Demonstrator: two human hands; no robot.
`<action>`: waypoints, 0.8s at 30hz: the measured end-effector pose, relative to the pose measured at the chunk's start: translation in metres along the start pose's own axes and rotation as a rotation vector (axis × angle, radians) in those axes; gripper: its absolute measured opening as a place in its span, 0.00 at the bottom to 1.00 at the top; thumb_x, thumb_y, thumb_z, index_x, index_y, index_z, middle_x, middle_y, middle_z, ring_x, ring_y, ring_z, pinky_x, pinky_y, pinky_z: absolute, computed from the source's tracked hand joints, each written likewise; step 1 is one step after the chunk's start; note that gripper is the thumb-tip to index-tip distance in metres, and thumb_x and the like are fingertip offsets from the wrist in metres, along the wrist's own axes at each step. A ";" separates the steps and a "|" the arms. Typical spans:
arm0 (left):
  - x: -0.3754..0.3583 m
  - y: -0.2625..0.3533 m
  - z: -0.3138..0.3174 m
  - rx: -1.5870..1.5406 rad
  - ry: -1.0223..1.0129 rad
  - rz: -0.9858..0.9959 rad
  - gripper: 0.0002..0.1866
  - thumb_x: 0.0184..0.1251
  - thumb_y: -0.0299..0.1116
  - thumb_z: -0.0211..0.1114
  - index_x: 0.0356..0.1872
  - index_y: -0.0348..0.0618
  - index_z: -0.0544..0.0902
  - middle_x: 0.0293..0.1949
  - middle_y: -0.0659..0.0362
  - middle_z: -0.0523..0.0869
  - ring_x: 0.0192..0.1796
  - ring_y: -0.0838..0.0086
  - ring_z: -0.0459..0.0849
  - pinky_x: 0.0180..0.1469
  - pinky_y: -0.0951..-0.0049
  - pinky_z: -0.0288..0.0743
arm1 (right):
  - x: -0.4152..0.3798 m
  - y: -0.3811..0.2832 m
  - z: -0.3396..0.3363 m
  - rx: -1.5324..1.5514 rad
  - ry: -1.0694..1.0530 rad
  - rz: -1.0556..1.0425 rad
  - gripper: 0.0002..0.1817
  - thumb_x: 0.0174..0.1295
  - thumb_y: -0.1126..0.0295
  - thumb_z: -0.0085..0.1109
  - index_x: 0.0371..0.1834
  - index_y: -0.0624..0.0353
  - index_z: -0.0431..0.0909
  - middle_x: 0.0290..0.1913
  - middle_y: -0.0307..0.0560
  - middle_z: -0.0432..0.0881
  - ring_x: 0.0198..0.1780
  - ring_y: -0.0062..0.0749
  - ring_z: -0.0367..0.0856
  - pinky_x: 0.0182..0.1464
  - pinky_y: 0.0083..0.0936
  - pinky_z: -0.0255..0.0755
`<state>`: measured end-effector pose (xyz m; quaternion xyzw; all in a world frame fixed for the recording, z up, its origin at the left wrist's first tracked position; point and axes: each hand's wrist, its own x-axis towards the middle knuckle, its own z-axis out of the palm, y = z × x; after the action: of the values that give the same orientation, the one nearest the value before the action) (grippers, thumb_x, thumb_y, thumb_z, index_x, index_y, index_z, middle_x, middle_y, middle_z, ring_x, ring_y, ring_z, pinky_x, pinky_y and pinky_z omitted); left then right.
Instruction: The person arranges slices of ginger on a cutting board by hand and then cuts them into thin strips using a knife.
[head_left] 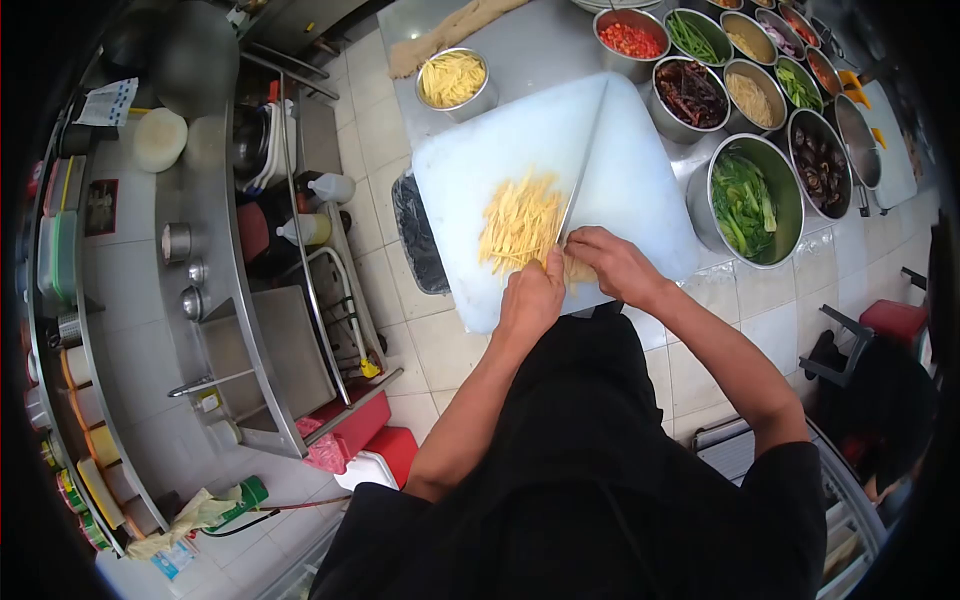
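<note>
A long-bladed knife point(582, 165) points away from me across a white cutting board point(640, 150). My left hand point(533, 295) is closed round its handle end, thumb uppermost. Left of the blade lies a heap of thin pale yellow strips point(518, 220). My right hand point(612, 262) is curled right beside the blade's near end, fingers bent down on more of the yellow pieces point(578, 269). Its fingertips come close to my left thumb. The palm hides most of what lies beneath.
A metal bowl of similar strips point(452, 80) stands behind the board. To the right are a large pot of green leaves point(745, 205), a pot of dried red chillies point(690, 95) and chopped red peppers point(632, 40). A steel sink unit point(270, 350) stands across the tiled floor point(420, 350).
</note>
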<state>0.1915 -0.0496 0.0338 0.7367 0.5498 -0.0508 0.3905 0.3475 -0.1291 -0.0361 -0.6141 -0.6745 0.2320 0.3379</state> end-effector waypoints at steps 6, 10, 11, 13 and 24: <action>-0.049 -0.025 -0.013 0.076 -0.087 -0.056 0.33 0.79 0.50 0.43 0.35 0.23 0.81 0.35 0.24 0.80 0.47 0.29 0.78 0.51 0.42 0.70 | 0.001 0.007 0.003 -0.002 0.034 -0.043 0.24 0.46 0.87 0.55 0.51 0.64 0.79 0.57 0.52 0.79 0.59 0.48 0.77 0.61 0.34 0.74; -0.041 -0.047 0.009 0.069 -0.063 -0.051 0.33 0.79 0.51 0.43 0.35 0.23 0.81 0.35 0.24 0.80 0.45 0.29 0.79 0.51 0.41 0.71 | -0.001 0.005 0.003 0.046 0.062 -0.028 0.24 0.46 0.87 0.54 0.50 0.64 0.80 0.57 0.53 0.79 0.59 0.48 0.77 0.60 0.35 0.74; -0.032 -0.049 0.017 0.048 -0.041 -0.008 0.34 0.78 0.53 0.44 0.34 0.24 0.81 0.36 0.24 0.81 0.45 0.29 0.80 0.51 0.41 0.72 | 0.000 0.002 0.000 0.031 0.059 -0.019 0.21 0.48 0.87 0.55 0.49 0.66 0.80 0.56 0.53 0.80 0.58 0.48 0.78 0.60 0.34 0.75; -0.004 -0.022 0.013 0.031 -0.034 -0.007 0.34 0.78 0.53 0.44 0.35 0.24 0.81 0.36 0.24 0.81 0.45 0.29 0.80 0.52 0.41 0.72 | 0.004 -0.002 0.000 0.019 0.054 -0.026 0.19 0.51 0.87 0.55 0.48 0.68 0.81 0.54 0.53 0.80 0.57 0.47 0.79 0.59 0.33 0.76; -0.061 -0.036 -0.004 0.075 -0.101 -0.103 0.34 0.78 0.53 0.43 0.34 0.26 0.80 0.35 0.25 0.81 0.43 0.30 0.81 0.50 0.41 0.73 | 0.002 -0.002 -0.003 0.028 0.076 -0.031 0.21 0.50 0.88 0.54 0.49 0.66 0.82 0.54 0.53 0.81 0.56 0.47 0.79 0.58 0.34 0.76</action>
<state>0.1358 -0.0906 0.0482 0.7179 0.5644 -0.1286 0.3868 0.3483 -0.1278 -0.0317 -0.6070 -0.6672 0.2127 0.3756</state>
